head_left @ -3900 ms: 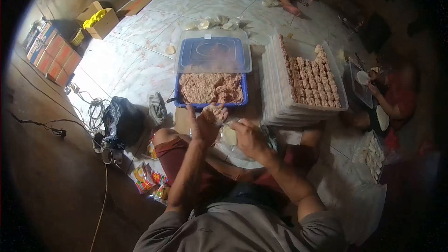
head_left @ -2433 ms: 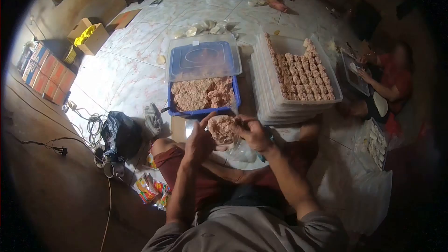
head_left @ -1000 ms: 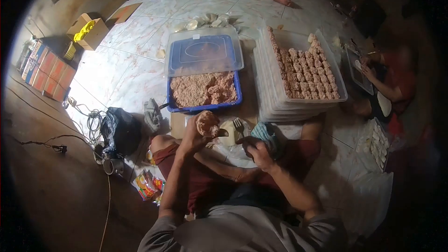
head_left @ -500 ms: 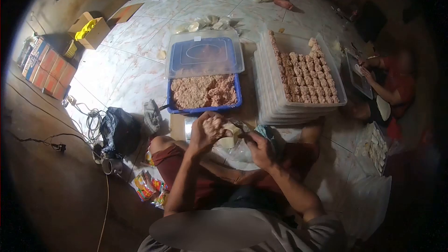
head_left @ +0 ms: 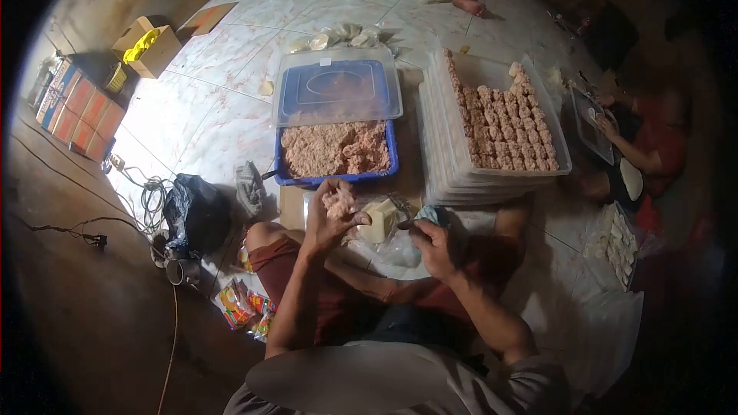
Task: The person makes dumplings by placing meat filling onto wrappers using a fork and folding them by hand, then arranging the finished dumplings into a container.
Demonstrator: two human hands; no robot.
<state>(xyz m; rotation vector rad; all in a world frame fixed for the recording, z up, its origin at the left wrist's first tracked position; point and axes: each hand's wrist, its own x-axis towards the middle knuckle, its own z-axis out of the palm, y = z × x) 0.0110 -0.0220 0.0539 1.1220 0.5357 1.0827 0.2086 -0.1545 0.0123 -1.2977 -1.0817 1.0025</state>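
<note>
My left hand (head_left: 329, 224) is curled around a lump of pinkish minced meat (head_left: 338, 202), just in front of a blue tub (head_left: 336, 181) of meat mixture (head_left: 334, 150). Between my hands, a pale block of stacked square wrappers (head_left: 378, 221) sits on a clear plastic bag (head_left: 396, 250). My right hand (head_left: 434, 246) is closed to the right of the wrappers, apart from them. A small dark tip shows at its thumb, too small to name. A clear lid (head_left: 338, 84) covers the tub's far part.
Right of the tub, stacked clear trays (head_left: 446, 184) carry rows of meat dumplings (head_left: 511, 131) in the top one. A black bag (head_left: 196, 215) and coiled cables (head_left: 154, 204) lie left. At the right, a person in red (head_left: 653, 138) works over another tray (head_left: 590, 127).
My hands have moved apart. The left one shifted slightly left with the meat, the right one slightly right and down, uncovering more of the wrapper stack.
</note>
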